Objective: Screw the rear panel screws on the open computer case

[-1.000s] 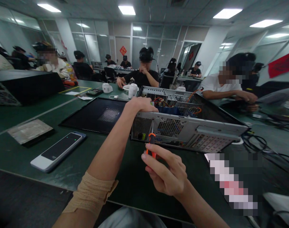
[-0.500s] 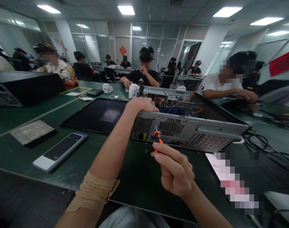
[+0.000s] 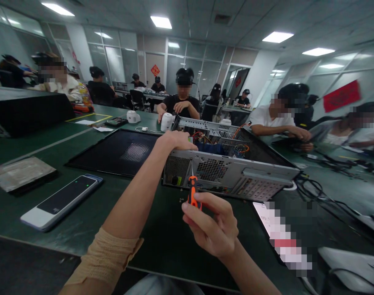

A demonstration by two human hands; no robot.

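Observation:
An open computer case [image 3: 232,174] lies on the green table, its perforated metal back panel facing me and wires showing inside. My left hand [image 3: 178,141] rests over the top edge of the case near its left corner, gripping something there that its fingers partly hide. Between the fingers of my right hand [image 3: 213,225] is an orange and black screwdriver [image 3: 193,190], its thin shaft pointing up to the back panel between two grilles. Several small screws [image 3: 181,200] lie on the table just below the panel.
A black side panel [image 3: 109,153] lies left of the case. Nearer are a hard drive [image 3: 22,174] and a white device [image 3: 62,200]. A phone [image 3: 274,229] and cables [image 3: 318,190] are at right. People sit around the table.
The view has shifted, so most things appear further left. The screwdriver stands more upright in my right hand, its tip still at the panel. My left hand stays on the case.

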